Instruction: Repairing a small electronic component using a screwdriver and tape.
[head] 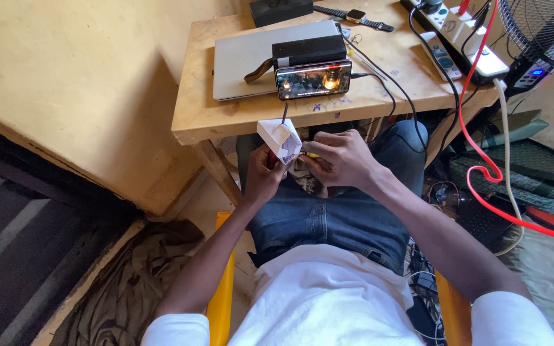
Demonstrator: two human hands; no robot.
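I sit in blue jeans with both hands over my lap, just below the front edge of a small wooden table. My left hand grips a small white box-shaped thing with a thin dark rod sticking up from it. My right hand is closed beside it, pinching a thin yellow-handled tool whose tip points toward the white thing. What lies under the hands is hidden.
On the table lie a grey laptop, a black box, a phone propped on its side with a lit screen, a smartwatch and a power strip. Red and black cables hang at the right. A fan stands at the far right.
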